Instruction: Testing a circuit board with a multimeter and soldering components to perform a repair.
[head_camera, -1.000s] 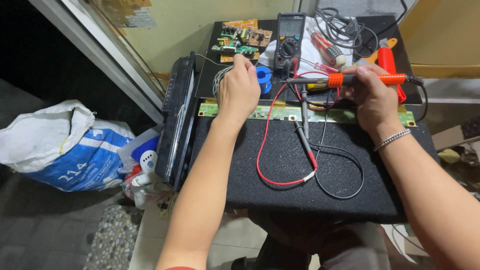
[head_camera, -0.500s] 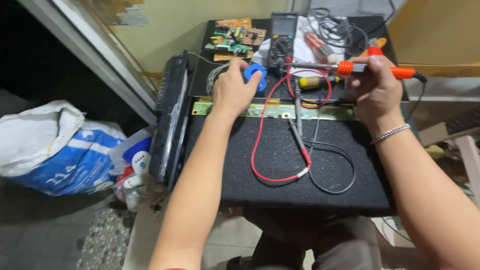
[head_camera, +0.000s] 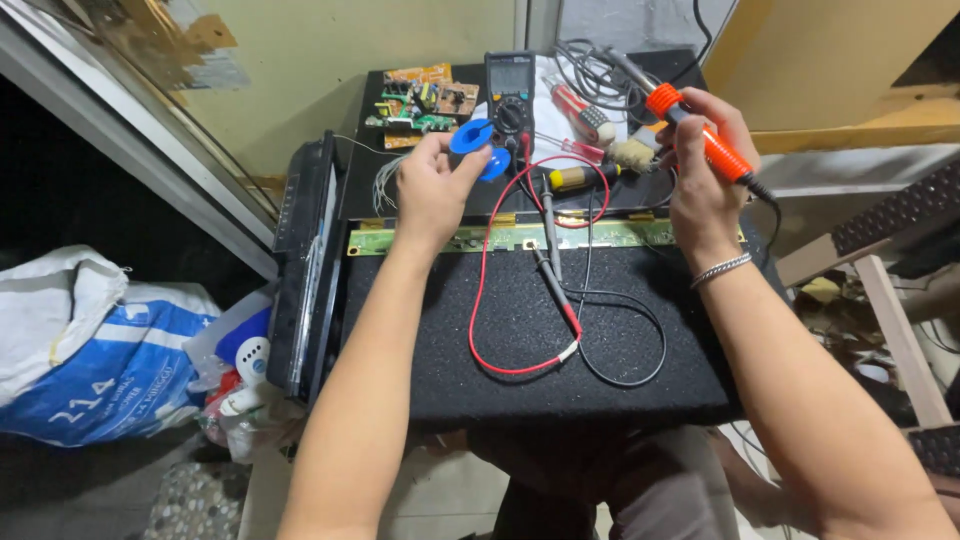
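My left hand (head_camera: 432, 190) holds a blue spool of solder wire (head_camera: 478, 147) lifted just above the long green circuit strip (head_camera: 470, 238). My right hand (head_camera: 702, 175) grips an orange-handled soldering iron (head_camera: 700, 135), its tip pointing up and left over the back of the work surface. Between the hands lie the red and black multimeter probes (head_camera: 552, 265), with their leads looping across the black foam pad (head_camera: 520, 340). The black multimeter (head_camera: 510, 85) stands behind the spool.
Circuit boards (head_camera: 420, 100) sit at the back left, with screwdrivers (head_camera: 580, 175) and tangled cables (head_camera: 600, 65) at the back right. A black panel (head_camera: 300, 270) leans at the pad's left edge. A white and blue sack (head_camera: 90, 350) lies on the floor at left. Wooden frames (head_camera: 890, 300) stand right.
My left hand has picked up the blue solder spool and raised it. My right hand has tilted the soldering iron so that its tip points up and left.
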